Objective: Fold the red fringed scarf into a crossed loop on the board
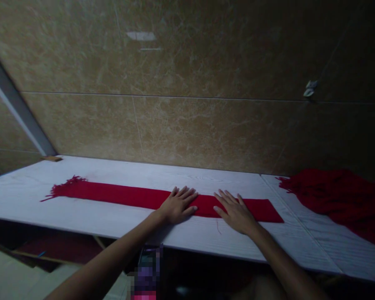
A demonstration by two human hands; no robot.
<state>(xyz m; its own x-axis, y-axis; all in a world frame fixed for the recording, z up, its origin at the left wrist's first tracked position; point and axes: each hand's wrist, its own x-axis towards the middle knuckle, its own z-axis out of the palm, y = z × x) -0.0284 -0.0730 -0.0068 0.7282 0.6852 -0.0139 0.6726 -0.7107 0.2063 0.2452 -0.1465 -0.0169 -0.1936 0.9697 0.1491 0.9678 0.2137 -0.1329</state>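
A long red scarf lies folded into a narrow strip along the white table, with its fringe at the left end. My left hand rests flat on the strip near its middle, fingers spread and open. My right hand lies flat on the strip just to the right, fingers stretched out toward the wall. Neither hand grips anything. The strip's right end is a straight folded edge past my right hand.
A heap of red scarves sits on the table at the far right. A brown marble-tiled wall rises directly behind the table. A small wooden piece lies at the back left corner. Dark space lies below the table's front edge.
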